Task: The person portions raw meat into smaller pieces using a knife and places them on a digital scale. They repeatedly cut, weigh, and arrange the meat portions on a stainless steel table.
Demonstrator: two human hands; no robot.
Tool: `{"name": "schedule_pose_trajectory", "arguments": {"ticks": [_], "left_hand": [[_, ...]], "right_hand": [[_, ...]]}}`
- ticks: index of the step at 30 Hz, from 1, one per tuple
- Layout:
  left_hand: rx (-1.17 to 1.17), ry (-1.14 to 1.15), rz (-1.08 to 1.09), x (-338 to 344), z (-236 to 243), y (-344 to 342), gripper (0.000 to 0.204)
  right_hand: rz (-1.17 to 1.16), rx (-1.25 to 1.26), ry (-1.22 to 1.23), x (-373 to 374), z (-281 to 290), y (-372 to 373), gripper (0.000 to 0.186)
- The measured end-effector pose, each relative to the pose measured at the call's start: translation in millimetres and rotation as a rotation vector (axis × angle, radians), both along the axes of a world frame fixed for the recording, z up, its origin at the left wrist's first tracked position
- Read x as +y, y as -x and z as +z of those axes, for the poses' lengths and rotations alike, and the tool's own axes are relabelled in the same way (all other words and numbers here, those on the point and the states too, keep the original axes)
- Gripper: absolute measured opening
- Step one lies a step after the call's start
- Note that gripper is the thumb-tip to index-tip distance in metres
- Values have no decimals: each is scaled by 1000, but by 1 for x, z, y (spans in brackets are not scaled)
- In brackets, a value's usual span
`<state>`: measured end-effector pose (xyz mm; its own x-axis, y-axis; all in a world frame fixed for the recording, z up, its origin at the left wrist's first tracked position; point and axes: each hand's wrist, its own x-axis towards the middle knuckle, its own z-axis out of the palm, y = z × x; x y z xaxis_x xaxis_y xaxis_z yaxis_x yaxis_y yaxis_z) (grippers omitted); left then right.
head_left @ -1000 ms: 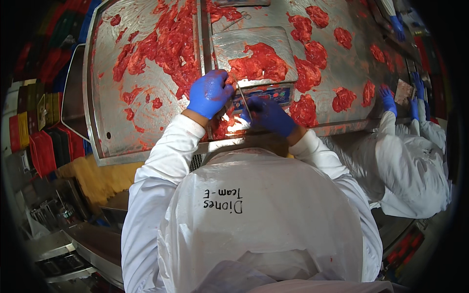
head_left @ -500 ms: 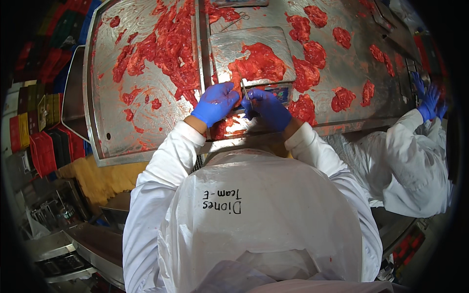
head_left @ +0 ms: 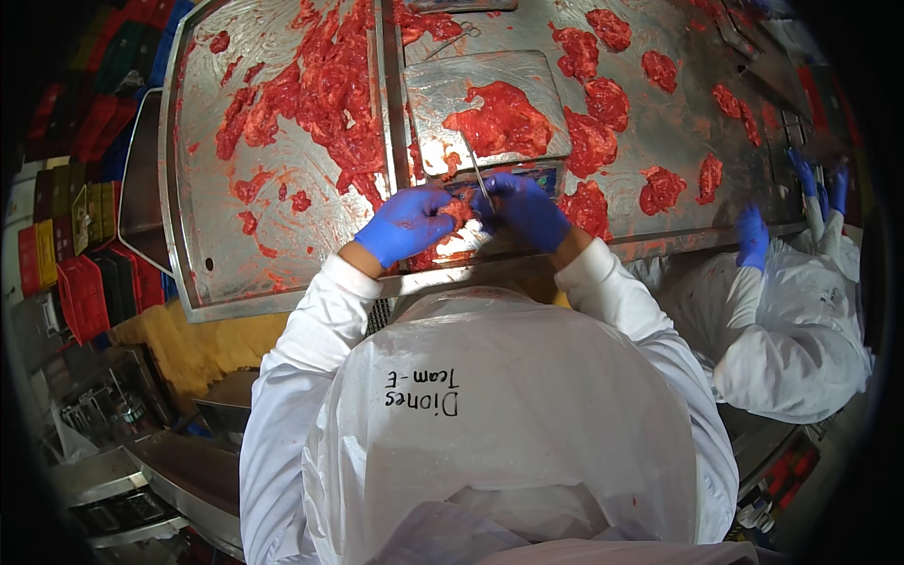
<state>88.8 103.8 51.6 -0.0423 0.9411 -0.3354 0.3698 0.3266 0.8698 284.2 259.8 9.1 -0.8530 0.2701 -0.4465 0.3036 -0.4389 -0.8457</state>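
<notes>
The left hand [head_left: 403,228] has thumb and fingers pinched on a small piece of meat [head_left: 460,211], close to the bench's front edge. The right hand [head_left: 525,213] is curled round a thin metal tool [head_left: 477,168], which points up and away from the body; its lower end is in shadow, so I cannot tell its kind. The two hands are close together; whether their fingers touch is unclear.

Working well here seems to call for a firm pinch well back on the meat, left fingertips clear of the tool's line, and short, controlled strokes, as wet gloves and meat will likely slip. Keeping the wrists low and steady over the bench should help.

Just beyond the hands is a scale [head_left: 513,70], with a slab of meat [head_left: 504,121] on its plate. To the left, past a raised metal bar [head_left: 399,113], a rimmed tray [head_left: 202,198] carries a long heap of meat [head_left: 339,104]. A pair of scissors [head_left: 450,40] lies beyond the scale's far edge. Flat pieces of meat [head_left: 607,104] are spread over the bench [head_left: 678,132] to the right; near its front right corner is a co-worker's gloved hand [head_left: 751,237].
</notes>
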Motion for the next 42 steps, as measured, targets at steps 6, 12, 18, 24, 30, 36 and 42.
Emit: {"name": "schedule_pose_trajectory", "arguments": {"ticks": [6, 12, 18, 24, 30, 36, 42], "left_hand": [[-497, 74, 86, 0, 38, -7, 25], [93, -157, -29, 18, 59, -9, 19], [-183, -64, 538, -8, -11, 37, 14], [665, -116, 290, -21, -56, 5, 79], [741, -18, 272, -22, -62, 0, 77], [763, -28, 271, -15, -57, -1, 74], [772, -60, 304, -16, -62, -3, 66]], "right_hand": [[-95, 273, -8, -13, 49, -24, 37], [-228, 177, 462, 2, 48, -28, 37], [-79, 276, 369, 8, 69, -34, 52], [145, 324, 320, 58, 92, -34, 65], [-212, 680, 711, 224, 98, -24, 56], [-1067, 146, -9, 366, 130, 48, 73], [-729, 169, -23, 289, 18, 20, 50]]}}
